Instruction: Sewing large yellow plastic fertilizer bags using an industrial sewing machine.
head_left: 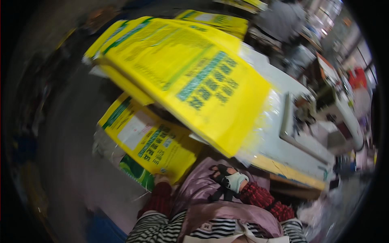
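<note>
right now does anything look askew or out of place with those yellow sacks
Yes. The big yellow sack lies slanted across the white table, its corner past the near edge. A lower yellow sack hangs tilted by the left hand. The gloved right hand holds nothing.

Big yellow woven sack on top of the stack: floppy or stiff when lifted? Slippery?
The top yellow sack is probably floppy: it lies flat, thin and empty-looking, overhanging the white table. Likely light. Its glossy surface suggests it slides easily over the lower sack.

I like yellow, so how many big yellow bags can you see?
3, maybe more hidden underneath: a top bag on the stack, a lower bag by the left hand, a far bag behind.
</note>
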{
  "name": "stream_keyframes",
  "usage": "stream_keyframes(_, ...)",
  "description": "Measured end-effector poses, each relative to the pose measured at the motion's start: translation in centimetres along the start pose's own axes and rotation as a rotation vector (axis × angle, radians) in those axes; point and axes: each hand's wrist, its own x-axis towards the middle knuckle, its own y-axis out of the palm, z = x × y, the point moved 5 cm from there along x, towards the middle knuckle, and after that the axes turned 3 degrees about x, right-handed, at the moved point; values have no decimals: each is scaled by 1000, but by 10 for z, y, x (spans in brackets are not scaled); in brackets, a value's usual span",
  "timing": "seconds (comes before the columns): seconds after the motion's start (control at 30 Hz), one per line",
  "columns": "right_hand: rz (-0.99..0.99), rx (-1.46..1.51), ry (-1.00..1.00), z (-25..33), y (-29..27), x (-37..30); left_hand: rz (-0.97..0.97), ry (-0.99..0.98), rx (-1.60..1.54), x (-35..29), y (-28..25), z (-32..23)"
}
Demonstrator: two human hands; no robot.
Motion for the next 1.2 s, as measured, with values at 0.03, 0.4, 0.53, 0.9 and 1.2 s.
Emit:
stream_keyframes(0.03, -10, -16, -24, 3, -15, -10, -76, -259, 351, 36, 39, -34)
stream_keyframes(0.4, -873, -777, -176, 17, -135, -52, 194, 905, 634, 42, 412, -498)
stream_keyframes(0.53, -483, -644, -260, 39, -109, -51, 534, 1069, 1111, -18, 534, -452)
stream_keyframes(0.9, -934, 319, -118, -25, -218, -88, 622, 930, 768, -15, 517, -422)
stream_keyframes(1.2, -809, -790, -413, 35, -205, -59, 479, 953, 706, -25, 490, -435)
